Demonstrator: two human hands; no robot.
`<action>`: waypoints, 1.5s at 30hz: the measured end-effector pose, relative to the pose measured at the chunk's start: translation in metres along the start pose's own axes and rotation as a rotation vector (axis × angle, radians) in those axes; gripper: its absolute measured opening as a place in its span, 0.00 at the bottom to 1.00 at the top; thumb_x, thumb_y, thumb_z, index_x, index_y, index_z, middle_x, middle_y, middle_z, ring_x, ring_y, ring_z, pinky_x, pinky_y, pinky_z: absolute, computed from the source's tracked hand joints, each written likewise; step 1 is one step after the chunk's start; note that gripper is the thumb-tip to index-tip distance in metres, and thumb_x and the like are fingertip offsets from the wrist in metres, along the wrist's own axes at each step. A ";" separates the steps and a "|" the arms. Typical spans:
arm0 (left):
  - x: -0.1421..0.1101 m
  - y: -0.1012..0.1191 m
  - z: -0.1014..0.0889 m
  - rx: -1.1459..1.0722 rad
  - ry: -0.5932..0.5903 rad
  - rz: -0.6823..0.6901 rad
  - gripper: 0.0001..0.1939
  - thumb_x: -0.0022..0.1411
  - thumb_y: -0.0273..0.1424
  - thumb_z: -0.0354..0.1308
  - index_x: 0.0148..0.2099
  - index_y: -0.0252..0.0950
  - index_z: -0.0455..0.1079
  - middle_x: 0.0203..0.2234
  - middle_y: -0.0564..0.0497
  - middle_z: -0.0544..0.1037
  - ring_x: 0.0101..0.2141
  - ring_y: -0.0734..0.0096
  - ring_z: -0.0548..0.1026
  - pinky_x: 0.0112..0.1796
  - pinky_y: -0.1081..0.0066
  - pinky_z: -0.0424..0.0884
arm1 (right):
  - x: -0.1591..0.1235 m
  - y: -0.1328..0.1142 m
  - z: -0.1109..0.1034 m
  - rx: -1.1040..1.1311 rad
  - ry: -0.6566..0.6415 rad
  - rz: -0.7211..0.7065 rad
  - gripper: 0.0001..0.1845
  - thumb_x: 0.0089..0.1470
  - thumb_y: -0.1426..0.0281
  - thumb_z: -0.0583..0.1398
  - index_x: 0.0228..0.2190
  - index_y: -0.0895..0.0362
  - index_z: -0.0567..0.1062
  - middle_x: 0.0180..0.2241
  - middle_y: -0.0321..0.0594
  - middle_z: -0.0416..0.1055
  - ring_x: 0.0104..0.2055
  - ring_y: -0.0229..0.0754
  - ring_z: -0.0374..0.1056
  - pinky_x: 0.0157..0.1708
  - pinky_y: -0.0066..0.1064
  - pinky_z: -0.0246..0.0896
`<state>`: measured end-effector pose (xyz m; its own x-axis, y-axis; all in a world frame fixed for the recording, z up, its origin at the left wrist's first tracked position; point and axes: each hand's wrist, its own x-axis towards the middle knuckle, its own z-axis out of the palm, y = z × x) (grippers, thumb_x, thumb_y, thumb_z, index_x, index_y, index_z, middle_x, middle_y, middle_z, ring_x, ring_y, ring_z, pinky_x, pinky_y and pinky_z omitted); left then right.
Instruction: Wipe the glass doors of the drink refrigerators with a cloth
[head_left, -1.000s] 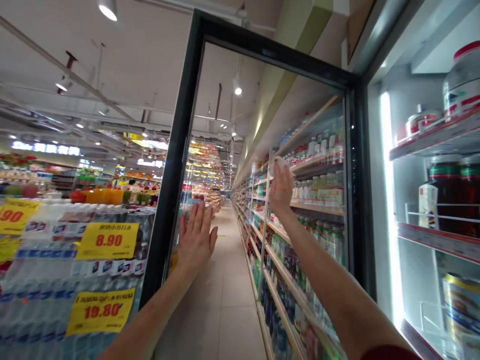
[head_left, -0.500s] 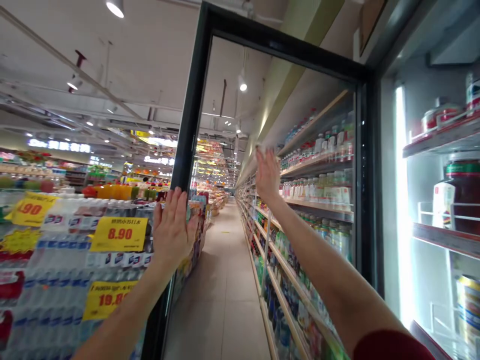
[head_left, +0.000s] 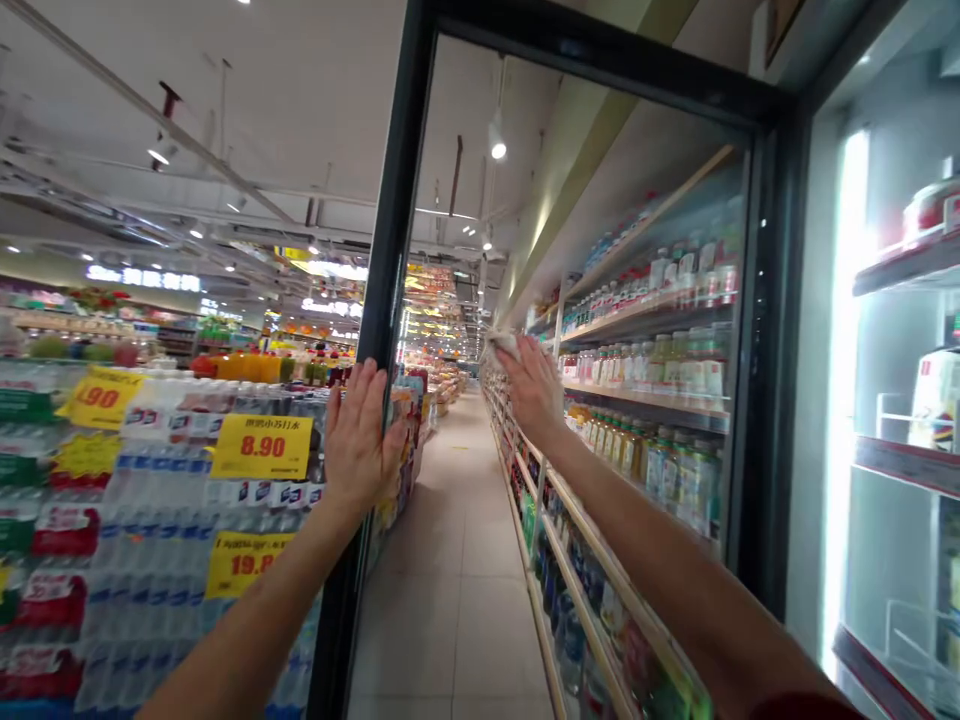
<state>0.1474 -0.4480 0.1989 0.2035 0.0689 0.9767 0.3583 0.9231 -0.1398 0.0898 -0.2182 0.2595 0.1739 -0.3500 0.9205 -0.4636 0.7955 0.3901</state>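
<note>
A glass door [head_left: 465, 480] with a black frame stands swung open in front of me. My left hand [head_left: 361, 435] lies flat against its left frame bar, fingers stretched upward and thumb apart. Higher up and further right, my right hand [head_left: 531, 392] presses a crumpled pale cloth [head_left: 504, 345] against the glass. Part of the cloth is hidden under the palm and fingers.
To the right is the lit cooler [head_left: 907, 460] with shelves of drinks. Shelves of bottles [head_left: 645, 360] show through the glass, along a tiled aisle [head_left: 427, 610]. Stacked bottle packs [head_left: 142, 560] with yellow price signs [head_left: 262, 447] stand at left.
My right hand has slid down the glass with the cloth. My left hand stays on the frame. The view has shifted a little, with the door now nearer the top edge.
</note>
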 end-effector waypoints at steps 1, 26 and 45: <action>0.001 0.000 -0.001 0.003 0.000 0.003 0.29 0.63 0.33 0.44 0.64 0.37 0.42 0.61 0.43 0.53 0.61 0.63 0.50 0.59 0.57 0.45 | -0.011 0.001 -0.005 0.012 -0.017 -0.031 0.23 0.55 0.78 0.49 0.51 0.53 0.66 0.58 0.42 0.57 0.64 0.43 0.43 0.60 0.46 0.43; -0.029 0.061 0.030 0.094 -0.293 0.113 0.35 0.60 0.39 0.50 0.65 0.37 0.42 0.60 0.44 0.54 0.61 0.62 0.50 0.59 0.59 0.43 | -0.154 -0.007 -0.051 0.051 -0.062 -0.113 0.22 0.54 0.77 0.50 0.48 0.48 0.68 0.56 0.37 0.61 0.61 0.42 0.51 0.59 0.44 0.49; -0.058 0.115 0.047 0.008 -0.311 0.022 0.35 0.59 0.39 0.50 0.65 0.41 0.39 0.60 0.45 0.53 0.61 0.60 0.49 0.59 0.53 0.36 | -0.199 0.096 -0.078 -0.226 0.314 0.736 0.28 0.56 0.72 0.44 0.59 0.60 0.54 0.59 0.53 0.53 0.63 0.52 0.46 0.58 0.52 0.47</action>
<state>0.1343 -0.3281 0.1342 -0.0778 0.2006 0.9766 0.3493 0.9230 -0.1617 0.0787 -0.0331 0.1161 0.1443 0.4261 0.8931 -0.3741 0.8590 -0.3494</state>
